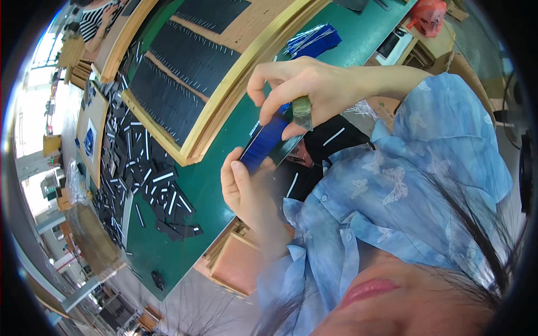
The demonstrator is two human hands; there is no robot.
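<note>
Both my hands are on a shiny dark-blue rectangular panel (262, 144), held tilted above the table edge. My left hand (245, 182) grips its lower end between thumb and fingers. My right hand (314, 89) is curled over its upper end, with a fingertip by the panel's edge. In that right hand is a small flat piece (302, 112), yellowish-green on top with a greyish, blade-like lower part; I cannot make out its exact kind. A clear, glossy strip (284, 149) shows along the panel's near side.
Rows of black strips (190, 56) lie in a wooden frame (193, 147) on the green table (185, 255). Loose black and white pieces (143, 168) are heaped at left. Blue strips (316, 42) lie farther back. Beyond are a red bag (428, 18) and another person (98, 22).
</note>
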